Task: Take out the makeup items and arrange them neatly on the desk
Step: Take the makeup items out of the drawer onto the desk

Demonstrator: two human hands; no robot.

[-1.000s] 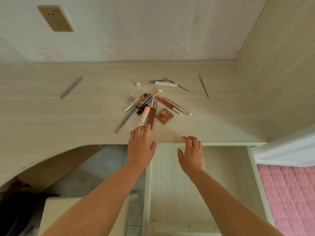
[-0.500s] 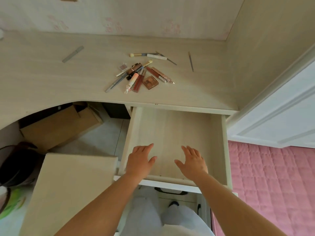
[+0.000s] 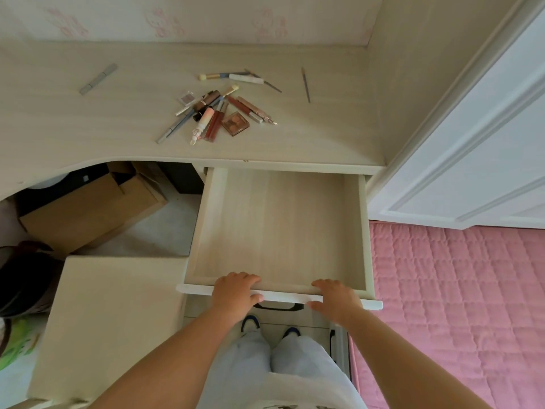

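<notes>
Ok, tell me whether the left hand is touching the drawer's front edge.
Touching. The head view shows the left hand draped over the drawer's front edge, fingers curled inside and thumb on its outer face.

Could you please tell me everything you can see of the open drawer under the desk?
The drawer is pale wood-look board, pulled far out from under the desktop, with nothing visible inside. It has low side walls and a white front panel. The left hand and right hand both rest on that front edge, fingers over the rim.
</notes>
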